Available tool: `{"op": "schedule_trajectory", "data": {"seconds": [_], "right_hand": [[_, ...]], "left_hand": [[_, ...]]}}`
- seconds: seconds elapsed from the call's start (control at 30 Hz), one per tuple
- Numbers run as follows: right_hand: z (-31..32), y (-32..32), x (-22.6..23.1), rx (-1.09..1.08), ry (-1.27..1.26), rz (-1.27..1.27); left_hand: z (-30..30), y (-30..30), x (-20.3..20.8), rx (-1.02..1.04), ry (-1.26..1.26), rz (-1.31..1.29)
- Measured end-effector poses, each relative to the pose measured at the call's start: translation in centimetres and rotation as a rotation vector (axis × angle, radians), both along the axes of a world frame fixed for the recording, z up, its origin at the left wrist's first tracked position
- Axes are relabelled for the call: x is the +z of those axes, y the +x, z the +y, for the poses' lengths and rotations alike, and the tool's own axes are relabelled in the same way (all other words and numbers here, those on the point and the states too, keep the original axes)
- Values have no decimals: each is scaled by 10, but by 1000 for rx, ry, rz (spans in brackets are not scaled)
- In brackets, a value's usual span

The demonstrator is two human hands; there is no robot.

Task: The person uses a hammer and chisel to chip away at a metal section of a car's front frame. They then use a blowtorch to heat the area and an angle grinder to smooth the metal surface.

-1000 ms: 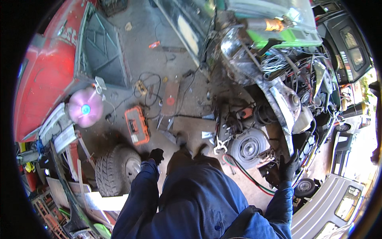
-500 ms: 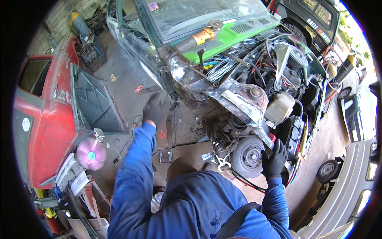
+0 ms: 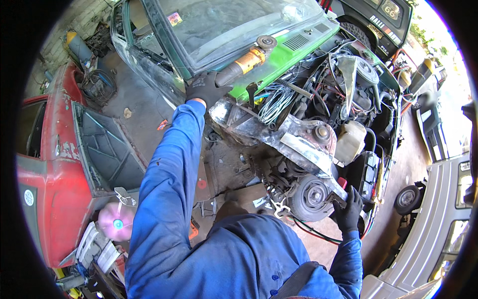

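My left hand (image 3: 206,88), in a dark glove, is at the base of the windshield pillar, its fingers stretched toward the rear end of an orange and black angle grinder (image 3: 246,62). The grinder lies on the green cowl panel (image 3: 284,54) below the windshield. Whether the fingers touch its body is hard to see. My right hand (image 3: 350,212), also gloved, is at the front end of the bare metal inner fender (image 3: 308,150), fingers pointing up and apart. It holds nothing that I can make out. Below that fender sits a wheel (image 3: 311,197).
An open engine bay with loose wiring (image 3: 279,107) and a white plastic tank (image 3: 350,142) lies ahead. At left are a red car body (image 3: 64,184), a detached door (image 3: 107,149) and a pink spinning fan (image 3: 115,222). Hoses (image 3: 318,234) trail on the floor near the wheel.
My left hand has moved up and forward from above the floor to the car beside the grinder. My right hand stays by the fender's front end. The whole view has shifted slightly.
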State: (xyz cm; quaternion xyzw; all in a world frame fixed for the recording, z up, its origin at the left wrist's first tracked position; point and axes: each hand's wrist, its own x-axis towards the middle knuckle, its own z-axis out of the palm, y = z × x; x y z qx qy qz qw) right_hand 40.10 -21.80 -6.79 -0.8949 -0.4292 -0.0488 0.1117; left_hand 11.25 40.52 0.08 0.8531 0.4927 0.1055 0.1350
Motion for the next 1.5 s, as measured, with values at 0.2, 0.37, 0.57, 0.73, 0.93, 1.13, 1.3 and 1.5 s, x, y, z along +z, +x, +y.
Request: {"op": "schedule_trajectory", "data": {"seconds": [0.2,0.37,0.57,0.73,0.93,1.13,1.3,1.5], "right_hand": [[2,1,-2,-45,-23,-7],[5,0,-4,-77,-20,-15],[5,1,-2,-82,-31,23],[0,7,-5,-31,-44,32],[-2,10,-5,-33,-66,51],[-5,12,-7,23,-28,26],[-3,11,-5,-3,-22,39],[50,-41,41,196,109,-33]], "left_hand": [[-5,-2,3,-69,-5,-28],[-64,-34,-9,-10,29,-290],[-115,-94,-6,47,-236,-641],[-101,-122,10,132,-779,-900],[-115,-133,26,266,-1232,-1023],[-198,-165,20,349,-1359,-1158],[-275,-195,-5,492,-1162,-1160],[-356,-230,-31,438,-842,-967]]}}
